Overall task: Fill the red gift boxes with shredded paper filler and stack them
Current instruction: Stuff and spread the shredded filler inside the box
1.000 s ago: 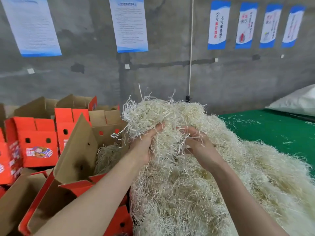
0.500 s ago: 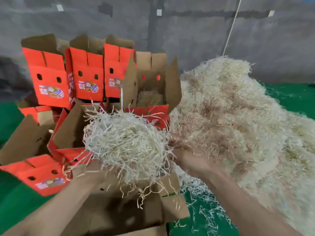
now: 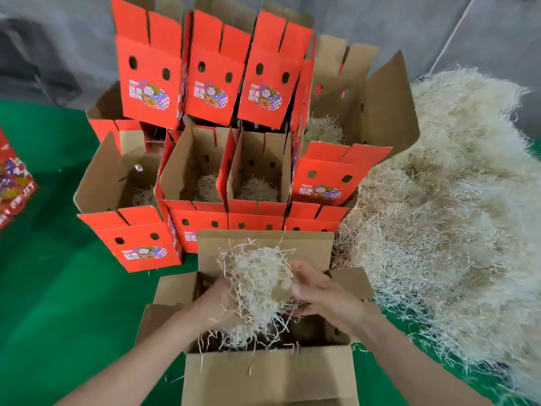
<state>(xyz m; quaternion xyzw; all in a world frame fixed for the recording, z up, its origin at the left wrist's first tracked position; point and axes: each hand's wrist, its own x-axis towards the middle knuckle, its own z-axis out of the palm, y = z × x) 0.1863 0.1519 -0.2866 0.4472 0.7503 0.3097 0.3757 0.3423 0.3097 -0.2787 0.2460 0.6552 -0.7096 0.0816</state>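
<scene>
Presently the wad (image 3: 257,276) of shredded filler was held between both hands, directly over the mouth of the box (image 3: 263,373) nearest the person. Its lower strands hung below the fingers into the opening. The left hand (image 3: 216,300) cupped it from the left, fingers mostly buried in strands. The right hand (image 3: 316,288) was curled round its right side, fingers bent and closed on it.

Step judged: filling this box, wad not yet released. The next move likely calls for lowering past the flaps, letting go and pressing down, since loose strands could snag on the rim.

Beyond the fingertips stood the filled boxes (image 3: 205,177), some stacked two high. Right of the right hand lay the pile (image 3: 439,215), on a green mat (image 3: 58,288).
</scene>
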